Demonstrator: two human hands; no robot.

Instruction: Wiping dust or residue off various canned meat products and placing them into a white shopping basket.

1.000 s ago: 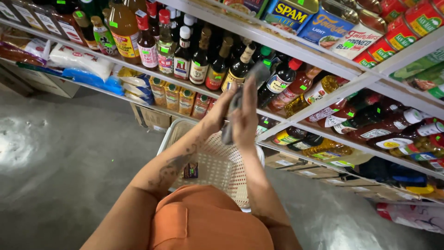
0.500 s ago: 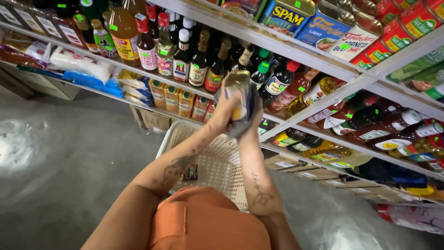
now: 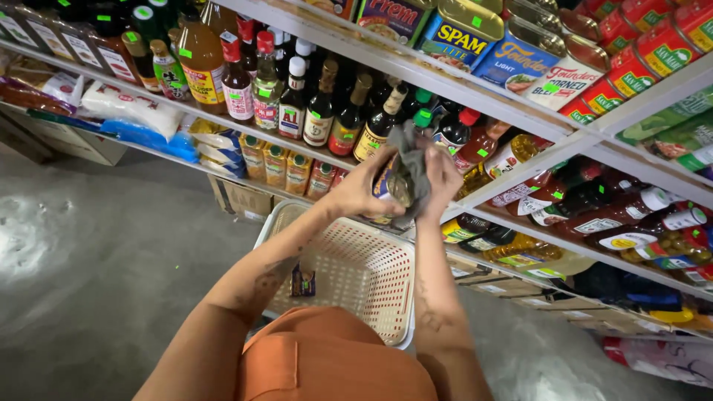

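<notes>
bottle: held up in front of the middle shelf (image 3: 512,189), just above the basket (image 3: 349,275); the bottle (image 3: 388,189) is mostly wrapped up so I can't really tell which way its long axis runs or where the neck points
left hand: the left hand (image 3: 362,187) is cupped around the bottle's side, fingers curled on it
right hand: the right hand (image 3: 440,178) is pressing a grey cloth (image 3: 411,165) against the bottle, fingers closed on the cloth
cloth: bunched, sticks up above both hands; covers most of the bottle's top
room: sauce bottles (image 3: 319,111) stand packed right behind the hands, shelf edge close; open grey floor (image 3: 96,252) off to the left; basket sits right below, mostly bare inside, one small packet (image 3: 302,282) at its near-left end
hidden: bottle's cap and lower end are out of sight; forearms block the basket's near rim; orange clothing (image 3: 327,364) cuts off the bottom
</notes>
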